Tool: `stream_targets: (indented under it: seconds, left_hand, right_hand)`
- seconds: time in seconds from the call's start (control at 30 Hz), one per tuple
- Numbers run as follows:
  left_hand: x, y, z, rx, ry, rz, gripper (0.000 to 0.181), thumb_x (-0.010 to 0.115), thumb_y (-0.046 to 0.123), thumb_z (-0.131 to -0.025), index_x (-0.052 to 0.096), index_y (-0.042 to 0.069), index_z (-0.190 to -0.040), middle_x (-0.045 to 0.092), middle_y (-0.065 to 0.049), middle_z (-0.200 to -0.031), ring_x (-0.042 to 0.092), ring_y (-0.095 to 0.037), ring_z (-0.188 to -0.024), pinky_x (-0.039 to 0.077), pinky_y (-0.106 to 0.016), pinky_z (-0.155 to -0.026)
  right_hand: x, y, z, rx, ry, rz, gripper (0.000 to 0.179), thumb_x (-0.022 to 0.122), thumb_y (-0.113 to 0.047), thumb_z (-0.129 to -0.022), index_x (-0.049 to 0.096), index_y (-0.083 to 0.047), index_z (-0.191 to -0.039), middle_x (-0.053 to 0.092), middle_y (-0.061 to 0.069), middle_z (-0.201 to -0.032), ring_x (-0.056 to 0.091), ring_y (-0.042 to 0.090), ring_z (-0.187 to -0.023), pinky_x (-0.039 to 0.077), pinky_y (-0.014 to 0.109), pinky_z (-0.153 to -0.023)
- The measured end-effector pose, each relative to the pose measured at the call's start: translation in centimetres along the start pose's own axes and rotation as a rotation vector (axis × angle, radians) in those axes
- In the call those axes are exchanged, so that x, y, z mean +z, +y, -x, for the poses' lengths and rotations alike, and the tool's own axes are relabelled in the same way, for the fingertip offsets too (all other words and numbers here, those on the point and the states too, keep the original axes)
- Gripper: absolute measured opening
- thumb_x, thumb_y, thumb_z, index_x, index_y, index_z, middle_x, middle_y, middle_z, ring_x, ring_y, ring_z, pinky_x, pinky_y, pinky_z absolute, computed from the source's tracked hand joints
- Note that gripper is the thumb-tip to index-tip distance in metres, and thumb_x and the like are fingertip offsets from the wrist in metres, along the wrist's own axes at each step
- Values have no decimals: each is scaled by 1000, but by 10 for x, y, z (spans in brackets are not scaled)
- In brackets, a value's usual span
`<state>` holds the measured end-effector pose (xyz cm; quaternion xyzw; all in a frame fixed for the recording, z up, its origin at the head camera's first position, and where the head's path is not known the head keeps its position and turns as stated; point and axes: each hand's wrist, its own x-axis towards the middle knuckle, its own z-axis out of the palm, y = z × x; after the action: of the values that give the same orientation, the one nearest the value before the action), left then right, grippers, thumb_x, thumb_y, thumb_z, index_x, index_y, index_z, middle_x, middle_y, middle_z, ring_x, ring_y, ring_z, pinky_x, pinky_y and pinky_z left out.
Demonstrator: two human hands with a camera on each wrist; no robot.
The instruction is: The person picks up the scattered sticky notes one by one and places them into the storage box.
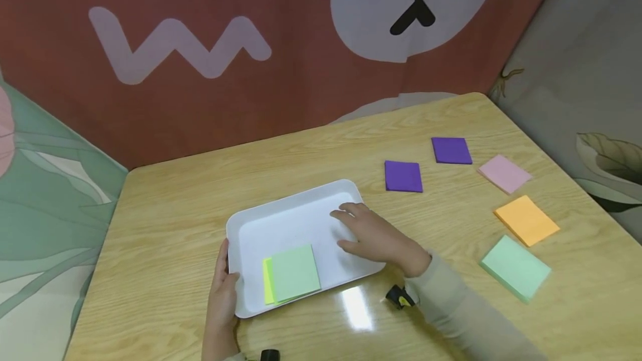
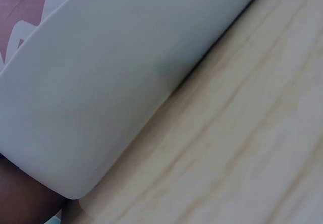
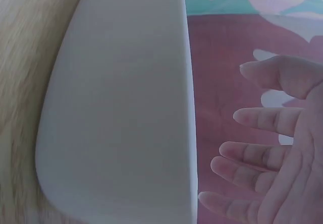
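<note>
A white tray (image 1: 321, 222) lies on the table, its outer wall filling much of both wrist views. My left hand (image 1: 222, 294) grips its left end, with the thumb at the rim and the fingers along the outside. In the left wrist view only a dark bit of that hand (image 2: 22, 193) shows below the tray wall (image 2: 111, 67). Over the tray's right part hovers my right hand (image 1: 376, 235), fingers spread and holding nothing. A light green sticky note pad (image 1: 296, 273) lies in the tray's near left part, overlapping yellow sticky notes (image 1: 268, 283).
Right of the tray, two purple sticky note pads (image 1: 403, 176) lie toward the back. A pink pad (image 1: 504, 174), an orange pad (image 1: 526, 220) and a thick mint green pad (image 1: 516, 268) line the table's right side. A reddish printed curtain (image 1: 301, 88) hangs behind the table (image 1: 175, 227).
</note>
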<state>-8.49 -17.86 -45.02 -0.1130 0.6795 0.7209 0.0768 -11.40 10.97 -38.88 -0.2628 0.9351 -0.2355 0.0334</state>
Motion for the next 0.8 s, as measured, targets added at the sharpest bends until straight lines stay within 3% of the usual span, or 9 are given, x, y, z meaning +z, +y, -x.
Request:
stream_targets:
  seconds: [0.8]
  left_hand:
    - [0,-1,0,29,-33,31,70,19,-8,-81,6,29,-139,1,6,-143,14,-16,-124,30,-19,-86]
  right_hand:
    - [-18,36,14,52,47,-6,49,60,-17,-78,46,4,-120,45,20,-117,40,31,-107,35,41,-87]
